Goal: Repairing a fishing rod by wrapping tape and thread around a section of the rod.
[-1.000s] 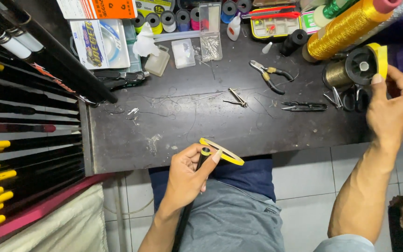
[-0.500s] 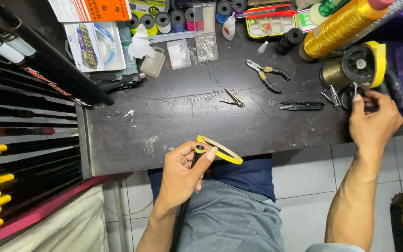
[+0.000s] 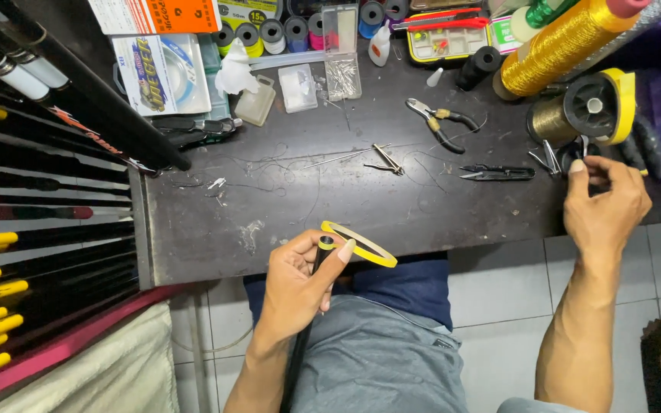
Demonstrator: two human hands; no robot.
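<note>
- Dark, scuffed tabletop [image 3: 284, 206] over a pale tiled floor [image 3: 499, 298], seen from above, strewn with loose thread ends.
- Left hand [image 3: 296, 287] clamped around a black rod [image 3: 300, 344], thumb and fingers closed near its upper end, just off the near edge of the tabletop.
- Yellow ring [image 3: 359, 243] at the rod's tip, lying tilted, touching the thumb tip.
- Right hand [image 3: 604, 206] at the right end of the tabletop, fingers pinched together on a small dark item beside a black-and-yellow spool [image 3: 598, 107]; cannot tell what the item is.
- Large cone of gold thread [image 3: 568, 42] lying tilted just behind the spool.
- Black thread snips [image 3: 499, 173] flat on the tabletop, near the right hand but apart from it.
- Pliers [image 3: 441, 122] with dark handles farther back, near the middle.
- Small clear boxes [image 3: 323, 76] and a row of thread bobbins [image 3: 269, 34] along the far edge.
- Rack of black and yellow rods [image 3: 32, 229] filling the left side.
- Grey trousers [image 3: 376, 359] below, between both forearms.
</note>
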